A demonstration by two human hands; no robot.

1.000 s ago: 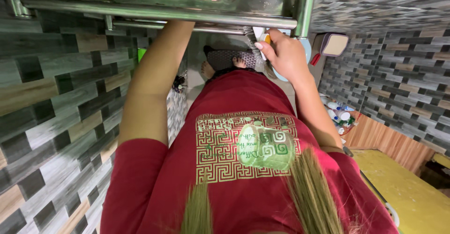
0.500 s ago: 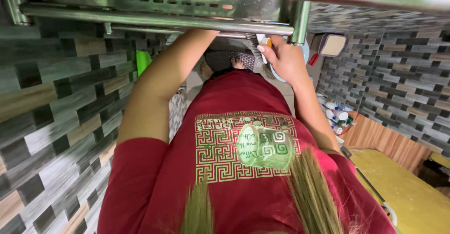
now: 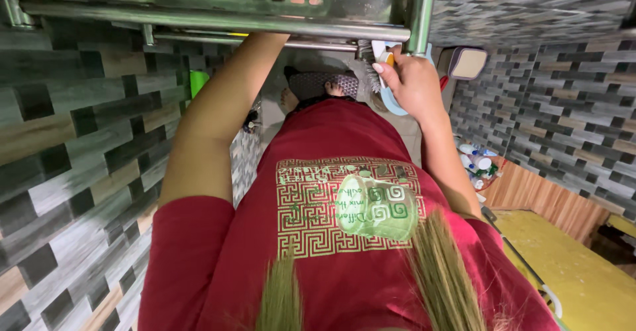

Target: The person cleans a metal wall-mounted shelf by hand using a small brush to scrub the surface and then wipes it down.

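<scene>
My right hand is closed around a scrubbing brush with a white and blue handle. The brush's bristles are pressed to the lower rail of a perforated metal rack, beside its upright post. My left arm reaches up under the same rack. The rail hides my left hand. My red shirt with a green and gold print fills the lower middle of the view.
Grey and brown tiled walls close in on the left and the right. Far below are my feet on a patterned mat, several white bottles, a green object and a yellow surface.
My right hand and the brush have shifted slightly along the rail near the post. My left arm stays raised under the rack, and the view has tilted a little.
</scene>
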